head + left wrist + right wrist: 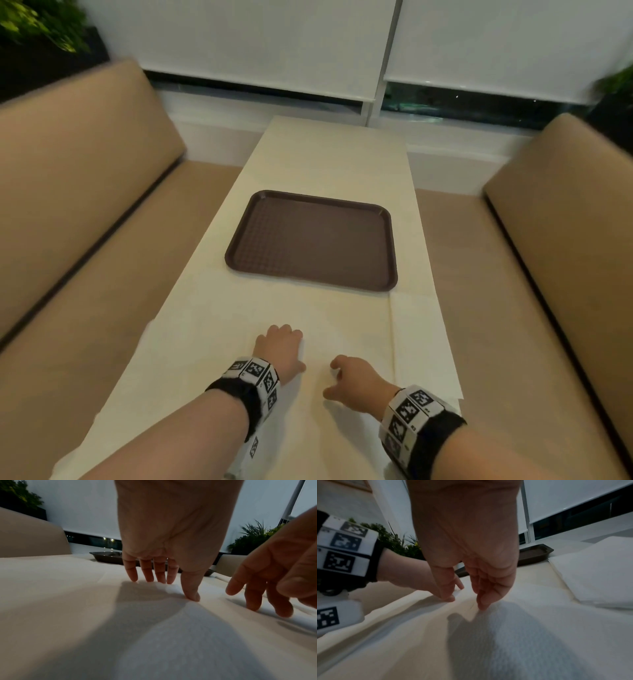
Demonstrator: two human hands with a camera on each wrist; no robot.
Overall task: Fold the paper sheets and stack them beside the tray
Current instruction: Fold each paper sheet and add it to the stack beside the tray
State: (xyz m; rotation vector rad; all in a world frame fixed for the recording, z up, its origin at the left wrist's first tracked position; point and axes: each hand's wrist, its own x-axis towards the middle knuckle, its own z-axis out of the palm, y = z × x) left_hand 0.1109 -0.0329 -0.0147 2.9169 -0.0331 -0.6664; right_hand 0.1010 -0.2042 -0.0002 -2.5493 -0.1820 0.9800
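Note:
A large cream paper sheet (212, 342) lies spread over the near half of the table. My left hand (281, 346) rests on it with straight fingers, the fingertips (150, 578) and thumb pressing down. Just to its right, my right hand (352, 377) touches the same sheet with thumb and fingertips (482, 605) set apart and nothing between them. The brown tray (308, 240) sits bare beyond both hands. White folded sheets (599, 577) are piled at the table's right side (421, 342), right of my right hand.
Tan upholstered benches run along the left (85, 205) and right (548, 240) of the narrow table. White blinds (267, 41) cover the window at the far end. Green plants (37, 24) stand in the far corners.

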